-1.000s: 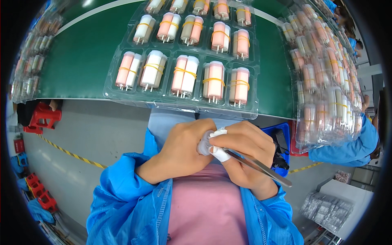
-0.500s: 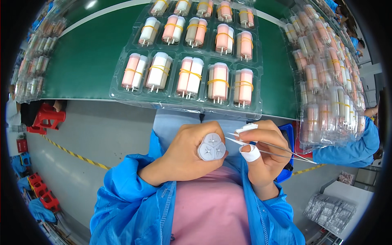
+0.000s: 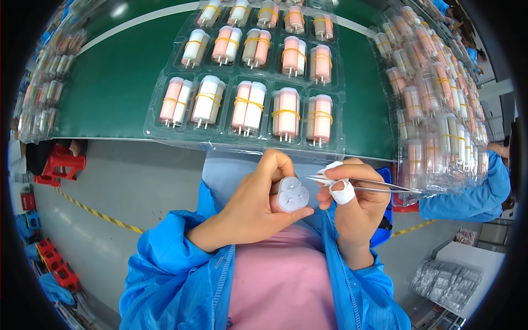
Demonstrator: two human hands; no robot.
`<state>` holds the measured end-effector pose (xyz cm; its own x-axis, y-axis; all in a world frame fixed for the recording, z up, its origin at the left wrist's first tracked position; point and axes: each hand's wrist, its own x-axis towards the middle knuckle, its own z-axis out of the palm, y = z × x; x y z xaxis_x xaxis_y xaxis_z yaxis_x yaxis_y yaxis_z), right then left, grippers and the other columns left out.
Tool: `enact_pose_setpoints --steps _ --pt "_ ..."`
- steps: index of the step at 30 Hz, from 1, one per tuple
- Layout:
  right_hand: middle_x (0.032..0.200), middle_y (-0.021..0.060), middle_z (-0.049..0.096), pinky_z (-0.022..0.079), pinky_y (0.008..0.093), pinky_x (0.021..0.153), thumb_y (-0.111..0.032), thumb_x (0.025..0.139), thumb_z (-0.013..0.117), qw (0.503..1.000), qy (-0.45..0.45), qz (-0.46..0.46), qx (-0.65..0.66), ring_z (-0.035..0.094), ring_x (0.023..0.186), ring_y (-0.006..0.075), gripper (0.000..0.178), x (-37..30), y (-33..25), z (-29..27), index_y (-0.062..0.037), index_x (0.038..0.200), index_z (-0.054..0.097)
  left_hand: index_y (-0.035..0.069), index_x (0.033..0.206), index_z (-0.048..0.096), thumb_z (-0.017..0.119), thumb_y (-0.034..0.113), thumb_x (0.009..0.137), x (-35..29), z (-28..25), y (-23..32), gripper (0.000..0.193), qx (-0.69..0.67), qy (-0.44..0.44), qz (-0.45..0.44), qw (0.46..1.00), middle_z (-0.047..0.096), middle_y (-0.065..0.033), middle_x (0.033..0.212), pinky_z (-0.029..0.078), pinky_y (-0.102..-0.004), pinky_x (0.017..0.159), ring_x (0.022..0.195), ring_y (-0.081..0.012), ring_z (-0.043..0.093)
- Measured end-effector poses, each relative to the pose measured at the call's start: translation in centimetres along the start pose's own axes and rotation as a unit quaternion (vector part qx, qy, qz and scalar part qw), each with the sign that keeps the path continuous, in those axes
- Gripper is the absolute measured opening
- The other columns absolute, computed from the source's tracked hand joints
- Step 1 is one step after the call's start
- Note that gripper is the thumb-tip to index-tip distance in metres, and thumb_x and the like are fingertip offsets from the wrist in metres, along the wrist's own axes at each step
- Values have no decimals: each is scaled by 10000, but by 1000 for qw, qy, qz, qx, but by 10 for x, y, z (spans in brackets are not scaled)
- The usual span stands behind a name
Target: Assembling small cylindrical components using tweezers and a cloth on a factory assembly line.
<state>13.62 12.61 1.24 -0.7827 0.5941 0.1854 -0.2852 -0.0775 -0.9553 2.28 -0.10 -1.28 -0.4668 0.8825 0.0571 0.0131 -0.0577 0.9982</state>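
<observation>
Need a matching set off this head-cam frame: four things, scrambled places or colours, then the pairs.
Things
1. tweezers
2. pale three-lobed piece
3. clear compartment tray
4. wearer's left sleeve

Places or colours
A. resting on the green tabletop
B. bright blue
C. held in the right hand
D. held in the left hand

Pairs: 1-C, 2-D, 3-A, 4-B

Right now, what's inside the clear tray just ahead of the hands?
The clear tray holds tube bundles in pink, white and greyish, sitting in pockets, with yellow bands around them. The bundles' undersides are hidden.
</observation>
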Motion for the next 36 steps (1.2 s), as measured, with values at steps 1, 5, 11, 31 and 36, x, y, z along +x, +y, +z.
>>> enact_pose_setpoints --steps 1,5,11,31,36 --pt "913 151 604 530 225 558 16 806 646 1000 7 18 10 630 753 162 152 0 -3 2 66 949 643 44 976 457 744 33 723 1 0 3 382 31 6 2 999 578 -103 881 467 -296 621 770 -175 601" --pt "875 132 629 510 247 589 -6 750 701 997 -16 0 -71 624 736 156 182 -2 -8 9 27 928 677 44 890 505 734 23 712 1 0 6 290 81 28 16 996 571 -89 771 457 -316 585 703 -198 609" --pt "856 117 659 502 262 634 -27 685 754 973 -95 -83 -192 637 742 182 217 3 -11 13 -24 897 709 48 860 529 721 24 682 0 -1 3 263 118 58 66 989 565 -102 757 446 -346 559 664 -294 589" --pt "804 111 676 518 262 622 -3 706 710 979 -102 -76 -156 657 712 184 141 4 0 10 -13 846 697 45 833 532 710 21 646 1 -1 3 259 147 66 76 984 557 -105 733 440 -365 530 646 -311 585" --pt "785 109 676 513 256 610 4 701 706 980 -107 -87 -143 652 699 181 138 6 0 9 -7 838 696 49 827 530 718 29 639 1 -1 3 266 156 60 76 983 560 -104 731 439 -369 526 640 -311 584"
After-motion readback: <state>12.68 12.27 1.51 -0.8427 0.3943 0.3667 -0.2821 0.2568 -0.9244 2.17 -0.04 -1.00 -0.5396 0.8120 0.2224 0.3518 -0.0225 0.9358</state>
